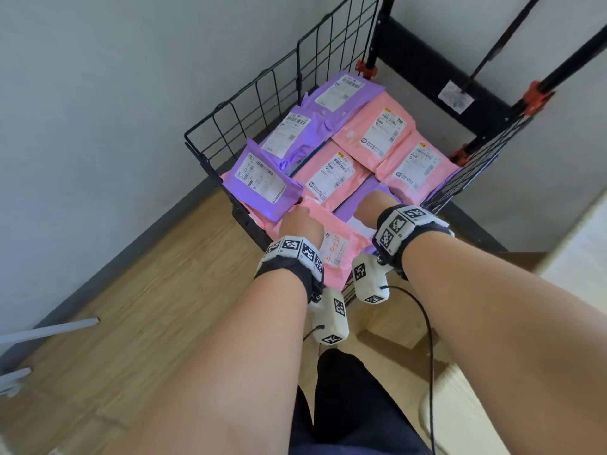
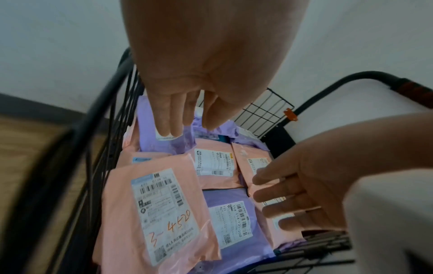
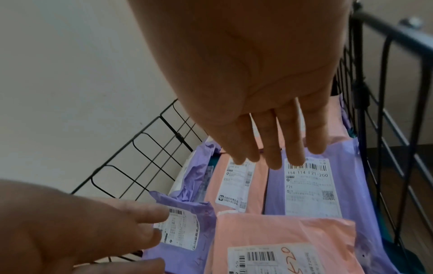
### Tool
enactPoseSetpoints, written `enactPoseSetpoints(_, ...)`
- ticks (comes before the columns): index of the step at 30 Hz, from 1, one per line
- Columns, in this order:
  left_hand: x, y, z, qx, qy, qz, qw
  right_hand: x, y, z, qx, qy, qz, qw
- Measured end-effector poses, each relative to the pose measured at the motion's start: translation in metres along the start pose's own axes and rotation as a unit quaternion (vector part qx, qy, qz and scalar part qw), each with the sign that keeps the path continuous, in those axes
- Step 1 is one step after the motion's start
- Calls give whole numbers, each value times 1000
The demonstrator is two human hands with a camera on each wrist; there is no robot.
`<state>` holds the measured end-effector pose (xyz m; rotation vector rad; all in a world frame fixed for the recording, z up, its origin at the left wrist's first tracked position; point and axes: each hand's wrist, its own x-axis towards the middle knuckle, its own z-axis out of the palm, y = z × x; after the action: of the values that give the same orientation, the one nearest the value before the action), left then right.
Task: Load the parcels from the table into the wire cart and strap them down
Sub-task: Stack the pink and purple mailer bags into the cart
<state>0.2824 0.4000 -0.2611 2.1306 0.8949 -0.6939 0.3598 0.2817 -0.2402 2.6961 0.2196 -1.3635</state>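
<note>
Both my hands down in the cart, nothing gripped right now.

Everything's relative to the black wire-mesh cart (image 1: 262, 90) in the room corner: it's packed with flat pink and purple plastic mailer parcels (image 1: 371, 133), labels up. Nearest its front edge lies the pink mailer with orange "3-4520" handwriting (image 2: 161, 209), and just beside that the purple mailer with the 114-114 barcode label (image 3: 311, 187). My left hand (image 1: 300, 224) hovers over the front-left corner, fingers (image 2: 168, 120) straight and loose, holding nothing. My right hand (image 1: 374, 208) sits over the front-right part with flat, spread fingers (image 3: 271, 148) above that purple mailer, can't tell if they're touching it.
</note>
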Motion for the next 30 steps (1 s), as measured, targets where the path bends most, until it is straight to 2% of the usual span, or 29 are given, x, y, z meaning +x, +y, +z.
enactPoseSetpoints(3, -22, 5, -12, -11, -4, 34, 999, 3, 12, 10, 170, 104, 5, 980)
enactPoseSetpoints(5, -34, 9, -20, 35, -19, 66, 997, -13, 17, 8, 229, 116, 10, 966)
enactPoseSetpoints(7, -47, 14, -28, 91, -36, 100, 990, -35, 21, 7, 256, 124, 13, 958)
enactPoseSetpoints(10, -63, 21, -33, 164, -27, 141, 976, -69, 33, 9, 286, 143, 30, 947)
enactPoseSetpoints(15, -108, 47, -30, 213, -25, 203, 955, -137, 64, 23, 263, 190, 57, 944)
enactPoseSetpoints(17, -117, 52, -21, 242, -44, 208, 947, -153, 81, 35, 251, 196, 70, 945)
enactPoseSetpoints(19, -128, 60, -6, 278, -38, 221, 934, -179, 102, 50, 278, 199, 105, 934)
enactPoseSetpoints(20, -135, 65, 1, 258, -35, 235, 936, -188, 113, 56, 297, 199, 121, 926)
enactPoseSetpoints(24, -180, 91, 26, 257, -48, 310, 914, -213, 158, 82, 363, 220, 170, 889)
enactPoseSetpoints(30, -232, 120, 92, 248, -69, 344, 903, -237, 224, 124, 471, 228, 191, 830)
